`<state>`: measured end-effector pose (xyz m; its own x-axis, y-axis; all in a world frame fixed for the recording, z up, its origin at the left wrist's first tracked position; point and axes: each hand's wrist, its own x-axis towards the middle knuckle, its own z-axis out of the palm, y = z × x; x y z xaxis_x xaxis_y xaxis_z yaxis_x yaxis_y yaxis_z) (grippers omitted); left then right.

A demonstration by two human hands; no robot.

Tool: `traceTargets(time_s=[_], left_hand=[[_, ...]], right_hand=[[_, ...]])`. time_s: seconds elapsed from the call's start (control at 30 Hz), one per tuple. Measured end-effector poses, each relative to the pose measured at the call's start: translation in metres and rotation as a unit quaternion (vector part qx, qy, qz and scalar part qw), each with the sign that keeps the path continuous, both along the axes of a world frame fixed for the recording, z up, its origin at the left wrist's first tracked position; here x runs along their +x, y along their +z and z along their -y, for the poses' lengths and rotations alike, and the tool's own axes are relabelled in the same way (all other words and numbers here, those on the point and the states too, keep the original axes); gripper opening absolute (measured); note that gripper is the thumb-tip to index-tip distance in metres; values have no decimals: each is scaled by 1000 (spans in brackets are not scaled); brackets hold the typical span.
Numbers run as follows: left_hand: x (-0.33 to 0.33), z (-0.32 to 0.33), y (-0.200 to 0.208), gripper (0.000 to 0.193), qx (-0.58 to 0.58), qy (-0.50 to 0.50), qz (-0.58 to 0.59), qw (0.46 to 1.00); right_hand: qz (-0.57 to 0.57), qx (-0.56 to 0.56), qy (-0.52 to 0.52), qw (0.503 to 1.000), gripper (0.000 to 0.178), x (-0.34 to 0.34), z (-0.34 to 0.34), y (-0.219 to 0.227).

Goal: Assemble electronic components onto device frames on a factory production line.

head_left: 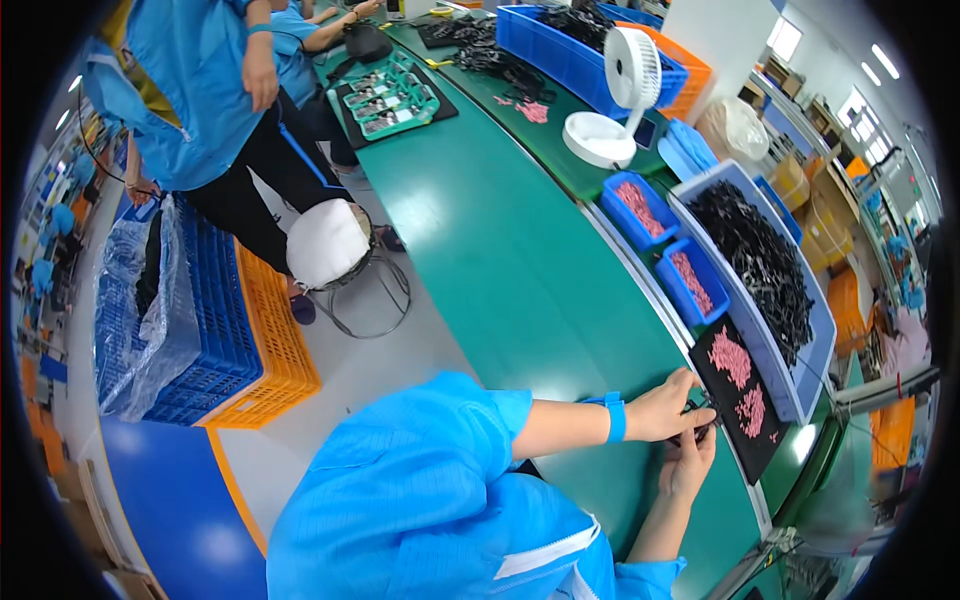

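Observation:
My left hand (pixel 658 409), with a blue band (pixel 614 417) round its wrist, is closed with thumb and fingertips on a small black part (pixel 694 425). My right hand (pixel 688 468) pinches the same part from below. Fingers cover most of it, so its exact kind cannot be made out. Both hands are over the green bench top (pixel 520 270), at its right side. Just beyond them lies a black mat (pixel 755 440) bearing two loose piles of small pink pieces (pixel 730 360).
Two blue bins (pixel 655 240) of pink pieces stand beyond the mat, beside a large grey-blue tray (pixel 818 330) heaped with black parts (pixel 755 265). A white fan (pixel 630 75) stands farther up. Across the bench, a person (pixel 190 90) stands near stacked crates (pixel 230 340) and a padded stool (pixel 328 243).

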<state>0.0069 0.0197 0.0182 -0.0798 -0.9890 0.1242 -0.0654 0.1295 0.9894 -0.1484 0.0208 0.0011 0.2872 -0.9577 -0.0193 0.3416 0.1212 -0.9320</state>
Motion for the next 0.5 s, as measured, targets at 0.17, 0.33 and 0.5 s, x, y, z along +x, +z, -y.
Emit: traceTargets(time_s=[0.17,0.33,0.5], left_hand=[[102,11,20,54,-5,61,76,995],[333,23,-7,10,-152,477,-237,832],[559,-55,-26,25,-136,653,-498,554]], right_hand=[[114,64,26,991,32,6,10,-1],[114,70,10,991,31,-17,14,-18],[70,25,19,997,33,12,15,-16]])
